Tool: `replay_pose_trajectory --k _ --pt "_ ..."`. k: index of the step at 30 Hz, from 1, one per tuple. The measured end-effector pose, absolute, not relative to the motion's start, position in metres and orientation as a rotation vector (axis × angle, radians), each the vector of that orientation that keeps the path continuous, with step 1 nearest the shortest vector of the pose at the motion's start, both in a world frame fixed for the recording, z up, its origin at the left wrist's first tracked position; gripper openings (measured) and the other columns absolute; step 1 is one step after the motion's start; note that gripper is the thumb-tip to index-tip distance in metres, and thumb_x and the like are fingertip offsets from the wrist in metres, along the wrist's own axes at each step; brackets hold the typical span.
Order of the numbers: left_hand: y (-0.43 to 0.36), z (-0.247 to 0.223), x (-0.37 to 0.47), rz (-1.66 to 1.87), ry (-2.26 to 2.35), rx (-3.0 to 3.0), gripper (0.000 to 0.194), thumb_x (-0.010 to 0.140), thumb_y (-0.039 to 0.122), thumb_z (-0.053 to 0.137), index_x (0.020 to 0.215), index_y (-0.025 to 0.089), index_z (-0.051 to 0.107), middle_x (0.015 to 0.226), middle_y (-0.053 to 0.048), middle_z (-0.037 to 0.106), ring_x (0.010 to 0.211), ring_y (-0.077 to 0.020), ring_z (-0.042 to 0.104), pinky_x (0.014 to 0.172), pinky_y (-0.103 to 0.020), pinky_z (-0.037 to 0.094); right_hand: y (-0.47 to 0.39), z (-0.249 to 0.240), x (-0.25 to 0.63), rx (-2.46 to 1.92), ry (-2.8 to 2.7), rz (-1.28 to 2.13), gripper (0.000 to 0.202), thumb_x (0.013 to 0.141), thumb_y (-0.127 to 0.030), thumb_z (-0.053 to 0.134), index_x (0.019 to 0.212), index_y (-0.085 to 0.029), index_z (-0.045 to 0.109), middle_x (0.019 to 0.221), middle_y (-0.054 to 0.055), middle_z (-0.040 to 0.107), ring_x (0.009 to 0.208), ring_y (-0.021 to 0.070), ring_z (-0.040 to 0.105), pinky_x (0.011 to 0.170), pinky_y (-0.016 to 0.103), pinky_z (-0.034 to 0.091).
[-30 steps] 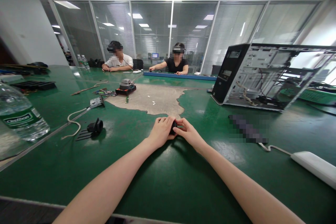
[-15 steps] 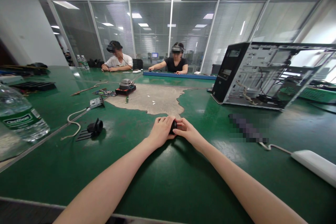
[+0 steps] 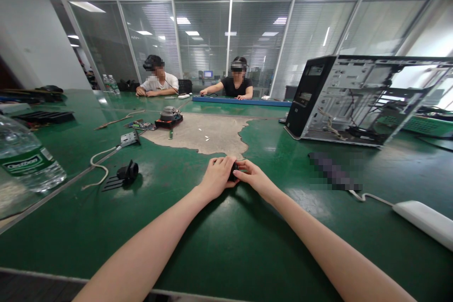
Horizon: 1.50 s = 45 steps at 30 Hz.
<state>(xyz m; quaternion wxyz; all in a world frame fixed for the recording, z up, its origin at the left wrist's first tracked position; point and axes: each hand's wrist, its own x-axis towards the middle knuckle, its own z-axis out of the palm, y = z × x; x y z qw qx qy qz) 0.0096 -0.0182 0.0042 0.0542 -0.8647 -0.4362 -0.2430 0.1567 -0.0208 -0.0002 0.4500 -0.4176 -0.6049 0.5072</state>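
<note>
Between my two hands is a small black object (image 3: 232, 172), mostly covered by fingers, so its kind does not show. My left hand (image 3: 217, 178) wraps over it from the left, fingers bent around its far side. From the right, my right hand (image 3: 253, 176) grips its edge with thumb and fingertips. Both hands rest low over the green table (image 3: 198, 255), just in front of a bare tan patch (image 3: 219, 134) in its surface. To the left of my hands lies a black plastic part (image 3: 128, 172) with long prongs.
An opened computer case (image 3: 311, 99) stands at the right, with a white power strip (image 3: 424, 222) nearer me. A water bottle (image 3: 28, 160) is at the left. Small electronic parts (image 3: 141, 125) and a round metal component (image 3: 170, 115) lie beyond. Two people sit across the table.
Both hands keep their grip on the black object with hardly any movement; my right thumb has shifted very slightly. The camera view has moved a little.
</note>
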Motion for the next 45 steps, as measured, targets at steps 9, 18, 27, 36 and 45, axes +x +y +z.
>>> replay_pose_trajectory --k 9,18,27,36,45 --pt "-0.019 0.005 0.01 -0.736 -1.322 -2.628 0.053 0.069 0.031 0.06 0.111 0.02 0.031 0.111 -0.006 0.049 0.103 -0.0214 0.045 0.085 -0.035 0.03 -0.019 -0.007 0.154 -1.01 -1.444 1.239 0.027 0.068 -0.038 0.059 0.087 -0.021 0.05 0.076 -0.001 0.059 0.064 0.0105 0.054 0.061 0.026 0.044" --pt "-0.02 0.006 0.01 -0.75 -1.33 -2.623 0.052 0.067 0.029 0.062 0.109 0.021 0.033 0.109 -0.005 0.05 0.102 -0.0209 0.046 0.085 -0.034 0.03 -0.025 0.002 0.157 -0.994 -1.455 1.261 0.033 0.06 -0.03 0.067 0.088 -0.021 0.053 0.087 0.002 0.058 0.076 0.0132 0.055 0.07 0.029 0.044" --pt "-0.02 0.006 0.01 -0.766 -1.309 -2.623 0.055 0.067 0.029 0.063 0.111 0.02 0.031 0.108 -0.004 0.051 0.101 -0.0206 0.046 0.085 -0.034 0.03 -0.02 -0.007 0.153 -1.041 -1.424 1.199 0.027 0.069 -0.036 0.058 0.089 -0.02 0.051 0.082 0.002 0.058 0.069 0.0116 0.053 0.064 0.027 0.044" --pt "-0.021 0.007 0.01 -0.76 -1.297 -2.631 0.054 0.067 0.028 0.062 0.111 0.02 0.031 0.108 -0.004 0.051 0.1 -0.0202 0.046 0.085 -0.033 0.03 -0.027 0.001 0.155 -1.031 -1.5 1.169 0.026 0.066 -0.027 0.061 0.089 -0.019 0.052 0.085 0.001 0.056 0.08 0.0132 0.054 0.07 0.027 0.044" --pt "-0.02 0.006 0.01 -0.739 -1.285 -2.626 0.053 0.067 0.029 0.062 0.11 0.02 0.032 0.11 -0.005 0.049 0.101 -0.0208 0.045 0.085 -0.034 0.03 -0.019 -0.01 0.152 -1.025 -1.439 1.156 0.025 0.071 -0.037 0.055 0.089 -0.02 0.051 0.079 0.001 0.058 0.068 0.011 0.053 0.06 0.024 0.043"
